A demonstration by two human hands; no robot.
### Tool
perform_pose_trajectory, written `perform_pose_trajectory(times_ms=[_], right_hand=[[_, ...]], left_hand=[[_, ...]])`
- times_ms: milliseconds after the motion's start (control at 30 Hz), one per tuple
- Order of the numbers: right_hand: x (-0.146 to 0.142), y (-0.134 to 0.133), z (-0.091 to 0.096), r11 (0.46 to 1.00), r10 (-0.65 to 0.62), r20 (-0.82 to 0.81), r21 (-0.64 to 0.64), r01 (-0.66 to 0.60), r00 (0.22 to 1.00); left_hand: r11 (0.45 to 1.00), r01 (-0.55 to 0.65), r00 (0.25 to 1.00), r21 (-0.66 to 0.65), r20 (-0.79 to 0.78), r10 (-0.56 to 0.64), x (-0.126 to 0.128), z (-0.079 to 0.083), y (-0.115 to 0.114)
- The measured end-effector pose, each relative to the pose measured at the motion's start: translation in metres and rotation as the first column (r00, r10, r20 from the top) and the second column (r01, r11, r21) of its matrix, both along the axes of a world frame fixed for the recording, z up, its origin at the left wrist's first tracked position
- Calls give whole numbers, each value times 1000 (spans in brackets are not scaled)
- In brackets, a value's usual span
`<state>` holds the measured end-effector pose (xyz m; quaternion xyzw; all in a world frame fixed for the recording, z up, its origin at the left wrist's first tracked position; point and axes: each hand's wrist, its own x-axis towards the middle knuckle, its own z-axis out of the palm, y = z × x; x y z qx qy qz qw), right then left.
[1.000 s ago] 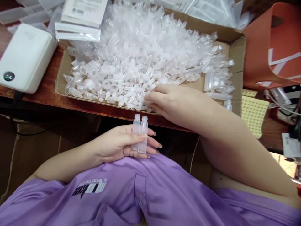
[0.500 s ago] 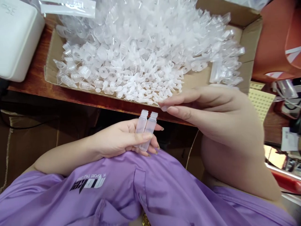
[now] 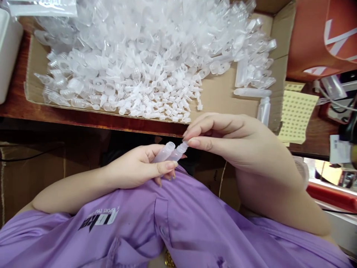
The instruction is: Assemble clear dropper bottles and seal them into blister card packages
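Observation:
Two small translucent plastic bottles lie side by side in my left hand [image 3: 142, 163], my thumb pressed across them. The left bottle [image 3: 166, 150] has an open, uncapped mouth. My right hand [image 3: 220, 136] pinches a tiny whitish piece at the mouth of the right bottle [image 3: 178, 152]; fingertips mostly hide this piece, so I cannot tell how far it sits in the neck. Just beyond my hands is a heap of small white dropper tips [image 3: 167, 96], at the near edge of a shallow cardboard box [image 3: 217, 93].
Clear pointed caps [image 3: 106, 63] pile up across the box. More bottles [image 3: 252, 92] lie at its right side. A yellow dotted sticker sheet [image 3: 298, 115] and an orange-red container [image 3: 312, 41] are to the right, a white device [image 3: 8, 56] to the left.
My right hand has come down to the right bottle's mouth with the tiny piece. My left hand has tilted both bottles, mouths turned more toward the right hand. The view has shifted right.

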<state>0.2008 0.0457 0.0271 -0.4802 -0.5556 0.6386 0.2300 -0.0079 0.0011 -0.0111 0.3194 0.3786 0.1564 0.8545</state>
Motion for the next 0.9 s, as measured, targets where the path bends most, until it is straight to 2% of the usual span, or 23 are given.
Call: perform_pose_trajectory(times_ms=[100, 300, 533, 667, 767, 833, 900], right_hand=[[2, -3, 0, 1000, 28, 41, -13, -28, 999], [0, -18, -6, 995, -87, 27, 52, 85, 996], [0, -28, -23, 996, -54, 4, 75, 54, 999], [1, -32, -18, 987, -88, 24, 136, 84, 996], [9, -19, -9, 989, -70, 43, 135, 63, 997], [19, 0, -9, 957, -172, 159, 259, 127, 972], [27, 22, -14, 878, -312, 307, 454, 150, 899]], left_hand=[[1000, -2, 998, 29, -68, 4, 4, 1, -2], [993, -85, 984, 86, -149, 98, 7, 1, -7], [983, -143, 978, 117, -137, 158, 9, -3, -12], [985, -132, 978, 108, -150, 148, 9, 0, -6], [996, -82, 989, 46, -121, 87, 9, 4, 2], [998, -70, 994, 6, -83, 70, 10, 5, 5], [996, -81, 995, -29, -60, 79, 12, 4, 5]])
